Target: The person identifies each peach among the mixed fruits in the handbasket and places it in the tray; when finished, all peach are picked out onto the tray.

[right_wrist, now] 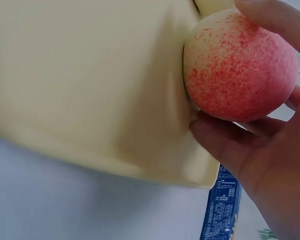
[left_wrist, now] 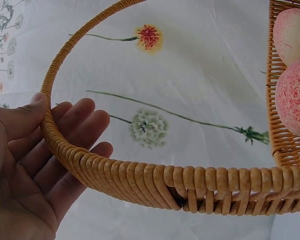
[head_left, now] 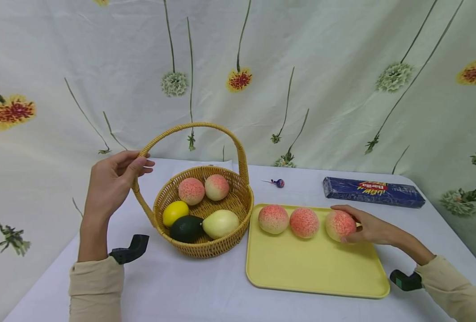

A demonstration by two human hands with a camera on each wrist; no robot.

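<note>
At the left, my left hand [head_left: 111, 183] holds the side of the arched handle [head_left: 241, 161] of a wicker basket [head_left: 210, 251], thumb in front and fingers behind it. In the basket lie two peaches [head_left: 191, 191], a lemon [head_left: 175, 213], a dark green avocado [head_left: 186, 229] and a pale yellow-green pear-shaped fruit [head_left: 222, 224]. My right hand [head_left: 372, 227] grips a pink-speckled peach [right_wrist: 240, 65] at the right end of the yellow tray [head_left: 310, 268], thumb on one side and fingers on the other. Two more peaches [head_left: 304, 222] sit along the tray's back edge.
Behind the tray lies a blue Barilla box [head_left: 375, 192]. A wrapped lollipop [head_left: 278, 183] rests on the white tablecloth [head_left: 181, 286] behind the tray's left corner. A flower-printed cloth [head_left: 322, 89] hangs behind the table. The basket's right side stands close against the tray's left edge.
</note>
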